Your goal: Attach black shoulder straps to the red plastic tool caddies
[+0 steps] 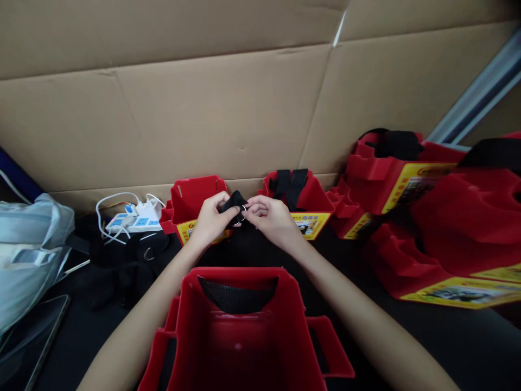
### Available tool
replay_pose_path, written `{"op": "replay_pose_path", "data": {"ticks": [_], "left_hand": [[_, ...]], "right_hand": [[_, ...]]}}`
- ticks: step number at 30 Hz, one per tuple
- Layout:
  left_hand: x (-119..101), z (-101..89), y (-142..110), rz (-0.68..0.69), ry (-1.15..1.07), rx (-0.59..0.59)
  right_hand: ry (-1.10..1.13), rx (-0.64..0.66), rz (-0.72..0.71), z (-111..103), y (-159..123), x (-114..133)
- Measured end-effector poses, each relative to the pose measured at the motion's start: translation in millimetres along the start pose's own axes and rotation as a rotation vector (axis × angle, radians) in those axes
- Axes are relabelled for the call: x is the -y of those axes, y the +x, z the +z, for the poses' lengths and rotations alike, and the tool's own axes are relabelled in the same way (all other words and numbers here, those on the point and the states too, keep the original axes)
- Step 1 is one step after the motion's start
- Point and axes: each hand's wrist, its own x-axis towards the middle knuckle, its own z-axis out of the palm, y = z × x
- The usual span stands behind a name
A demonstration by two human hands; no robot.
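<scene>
From where I stand, the small folded black strap (233, 208) is held up beyond the nearest red bin (293, 304), between both hands. The left hand (214, 215) has it pinched, thumb laid over the fold; the fingers of the right hand (271, 216) are closed to a narrow pinch at a shiny metal ring (243, 212) on its edge. To do this neatly, I'd keep the left thumb close to the ring so the fabric stays flat, and work the ring with light fingertip moves; a loose fold could bunch or twist. As for writing, the yellow label (322, 218) on a bin behind the right hand carries blue Chinese-looking characters, too small for me to read. Another yellow-edged label (459, 293), far right, shows a picture, but its print is blurred. I can't make out any brand.
</scene>
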Motion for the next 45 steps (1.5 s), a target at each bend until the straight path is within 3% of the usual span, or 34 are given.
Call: {"op": "replay_pose_path", "data": {"ticks": [3,8,14,20,25,29,36,40,45], "left_hand": [[-0.3,1.6,-0.4,0.022,0.001,0.035],[1.8,0.8,1.8,0.119,0.163,-0.062],[-4.5,-3.3,0.9,-0.02,-0.071,-0.016],[-4.0,-3.6,-0.4,-0.139,0.155,0.131],[-1.4,-5.1,1.7,-0.166,0.157,0.141],[-5.9,-9.8,1.7,-0.101,0.179,0.207],[-15.6,-12.9,-1.8,0.109,0.348,0.263],[-16.1,-11.2,-2.3,0.174,0.358,0.247],[-7.6,-8.5,0.0,0.203,0.221,0.098]], "right_hand": [[-0.051,-0.024,-0.001,-1.9,-0.3,1.6],[-0.185,0.041,-0.053,-1.4,-3.5,9.6],[0.093,-0.014,-0.019,0.2,0.1,6.8],[0.217,-0.07,0.041,-0.3,-2.2,10.7],[0.175,-0.001,-0.065,1.3,-4.7,14.8],[0.103,0.048,-0.184,-2.1,-2.2,14.8],[0.125,0.185,-0.176,-9.6,3.5,12.2],[0.019,0.114,-0.217,-9.6,2.0,11.9],[0.058,0.016,-0.131,-4.8,-0.7,9.0]]}}
